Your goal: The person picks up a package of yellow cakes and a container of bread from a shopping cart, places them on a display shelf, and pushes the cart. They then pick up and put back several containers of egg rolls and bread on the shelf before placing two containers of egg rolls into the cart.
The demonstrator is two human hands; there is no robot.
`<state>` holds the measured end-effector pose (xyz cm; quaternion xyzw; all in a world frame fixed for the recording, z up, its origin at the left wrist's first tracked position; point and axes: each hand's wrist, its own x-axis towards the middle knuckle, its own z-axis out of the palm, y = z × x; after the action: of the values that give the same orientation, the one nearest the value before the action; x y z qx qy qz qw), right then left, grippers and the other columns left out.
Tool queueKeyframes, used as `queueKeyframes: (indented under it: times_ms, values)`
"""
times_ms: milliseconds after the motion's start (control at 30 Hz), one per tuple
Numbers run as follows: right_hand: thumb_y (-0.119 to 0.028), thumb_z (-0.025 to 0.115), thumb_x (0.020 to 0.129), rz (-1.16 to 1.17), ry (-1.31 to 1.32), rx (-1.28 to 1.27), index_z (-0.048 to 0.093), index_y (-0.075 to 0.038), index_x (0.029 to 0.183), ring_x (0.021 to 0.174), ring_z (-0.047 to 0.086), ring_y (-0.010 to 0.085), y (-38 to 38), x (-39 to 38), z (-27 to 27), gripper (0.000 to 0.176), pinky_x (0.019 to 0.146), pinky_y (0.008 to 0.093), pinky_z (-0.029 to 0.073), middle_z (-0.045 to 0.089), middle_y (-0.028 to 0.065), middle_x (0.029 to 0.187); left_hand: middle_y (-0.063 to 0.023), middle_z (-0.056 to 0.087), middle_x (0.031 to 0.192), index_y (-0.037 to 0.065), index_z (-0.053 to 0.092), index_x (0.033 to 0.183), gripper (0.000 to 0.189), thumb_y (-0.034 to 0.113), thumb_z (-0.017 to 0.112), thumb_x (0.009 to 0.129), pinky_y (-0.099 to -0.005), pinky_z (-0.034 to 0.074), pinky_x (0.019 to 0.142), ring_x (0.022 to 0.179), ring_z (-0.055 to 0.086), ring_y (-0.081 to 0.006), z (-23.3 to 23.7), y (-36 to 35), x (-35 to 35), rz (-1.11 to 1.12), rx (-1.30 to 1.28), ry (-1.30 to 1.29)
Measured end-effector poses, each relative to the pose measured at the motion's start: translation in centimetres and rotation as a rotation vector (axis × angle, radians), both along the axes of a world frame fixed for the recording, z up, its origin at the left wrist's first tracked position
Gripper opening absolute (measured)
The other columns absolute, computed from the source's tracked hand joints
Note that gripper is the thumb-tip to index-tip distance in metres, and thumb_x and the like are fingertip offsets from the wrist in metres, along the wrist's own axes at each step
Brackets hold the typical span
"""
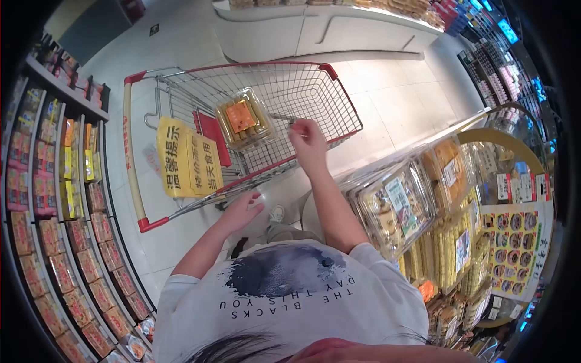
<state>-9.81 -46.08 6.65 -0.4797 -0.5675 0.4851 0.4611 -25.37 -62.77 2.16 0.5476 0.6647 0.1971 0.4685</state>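
Head camera, looking down over a white shirt [296, 320], and the wire cart [308, 91] with its red rim lies in front, the pale handle [134, 163] off to the left. Over the cart's near side comes the right hand [298, 134], fingers curled in, close by the clear box [245, 121] but with a little gap between them. Whether those fingers close on anything, such as the thin dark line [282, 117] running from the box toward them, I cannot tell.

And the box itself: it sits in the cart, tilted in this view, packed with yellowish rolls under an orange label [240, 116], right next to the red flap [212, 138]. On the handle side of that flap, a yellow sign [189, 163] with black lettering covers part of the wire.

Now the left hand [242, 212]: open, fingers spread, nothing in its grip, just outside the cart's near rim and beside the lower edge of the sign.

Out to the right, clear packs of baked goods [393, 209] are heaped on the display, with a picture poster [514, 251] beyond them. On the left, shelves [63, 218] carry rows of packets, and across the pale floor [387, 115] stands a white counter [327, 33].
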Motion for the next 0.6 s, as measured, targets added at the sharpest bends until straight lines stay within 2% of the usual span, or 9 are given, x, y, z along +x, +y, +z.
queueKeyframes:
  times_ms: [67,167,267,300,367,400,500,567,600]
  values:
    - [-0.022,0.061,0.069,0.119,-0.067,-0.195,0.052,0.004,0.098,0.077,0.056,0.0186,3.8,-3.6,-4.4,0.04,0.068,0.0283,0.046,0.057,0.0114,0.086,-0.0129,0.053,0.105,0.001,0.045,0.114,0.043,0.028,0.055,0.081,-0.0296,0.043,0.081,0.094,0.054,-0.0202,1.1,3.7,-1.3,0.079,0.007,-0.015]
    - [-0.029,0.062,0.067,0.168,-0.495,-0.247,0.054,0.005,0.096,0.075,0.058,0.0225,7.2,-6.0,-9.0,0.045,0.069,0.0321,0.046,0.059,0.0152,0.083,-0.0149,0.053,0.1,-0.001,0.045,0.113,0.047,0.03,0.056,0.079,-0.0306,0.044,0.078,0.093,0.054,-0.0219,0.0,8.9,-3.7,0.317,-0.001,-0.087]
    - [-0.025,0.064,0.068,0.299,-0.445,-0.572,0.054,0.005,0.096,0.065,0.056,0.0178,10.0,-6.3,-13.0,0.041,0.058,0.0286,0.045,0.058,0.0112,0.078,-0.0183,0.053,0.098,-0.002,0.046,0.111,0.048,0.029,0.057,0.076,-0.0336,0.046,0.075,0.092,0.055,-0.0258,-4.5,13.9,-7.1,0.537,-0.105,-0.088]
    - [-0.025,0.064,0.068,0.256,-0.441,-0.584,0.055,0.004,0.095,0.064,0.056,0.0176,10.8,-6.6,-16.4,0.041,0.058,0.0293,0.045,0.059,0.0117,0.079,-0.0196,0.053,0.098,-0.002,0.047,0.11,0.048,0.029,0.057,0.074,-0.035,0.046,0.074,0.091,0.055,-0.0273,-6.5,15.4,-8.1,0.592,-0.159,-0.068]
    - [-0.026,0.063,0.068,0.154,-0.422,-0.621,0.056,0.004,0.093,0.061,0.056,0.0173,11.9,-7.2,-23.3,0.04,0.056,0.0307,0.045,0.059,0.0127,0.08,-0.0199,0.053,0.104,-0.004,0.047,0.108,0.049,0.03,0.057,0.074,-0.0358,0.045,0.077,0.095,0.054,-0.0302,-10.3,18.3,-9.6,0.495,-0.146,0.232]
    - [-0.026,0.062,0.069,0.162,-0.447,-0.641,0.056,0.004,0.094,0.065,0.057,0.0191,11.9,-7.4,-23.9,0.04,0.059,0.0316,0.046,0.059,0.0142,0.082,-0.0201,0.053,0.106,-0.006,0.047,0.107,0.05,0.03,0.057,0.073,-0.0362,0.044,0.078,0.097,0.053,-0.0316,-10.8,19.4,-9.9,0.433,-0.139,0.379]
    - [-0.026,0.061,0.07,0.186,-0.585,-0.61,0.055,0.005,0.099,0.078,0.059,0.0249,13.0,-8.5,-25.0,0.044,0.069,0.0342,0.046,0.06,0.0184,0.088,-0.0228,0.051,0.108,-0.007,0.047,0.106,0.05,0.029,0.056,0.073,-0.0403,0.043,0.081,0.097,0.051,-0.0369,-12.3,22.1,-10.6,0.648,-0.349,0.198]
    - [-0.026,0.06,0.07,0.207,-0.755,-0.493,0.054,0.006,0.102,0.088,0.058,0.0294,13.8,-9.4,-25.1,0.046,0.076,0.0355,0.046,0.059,0.0206,0.093,-0.0232,0.049,0.109,-0.006,0.046,0.108,0.05,0.029,0.057,0.074,-0.0404,0.043,0.083,0.099,0.05,-0.0362,-17.0,23.0,-11.4,0.759,-0.415,0.242]
    - [-0.027,0.06,0.07,0.258,-0.783,-0.508,0.053,0.006,0.106,0.099,0.053,0.0328,14.7,-10.0,-24.8,0.049,0.084,0.0369,0.043,0.057,0.0227,0.099,-0.0232,0.047,0.111,-0.006,0.045,0.109,0.052,0.029,0.058,0.074,-0.0404,0.042,0.083,0.1,0.049,-0.036,-19.3,22.9,-11.7,0.778,-0.418,0.299]
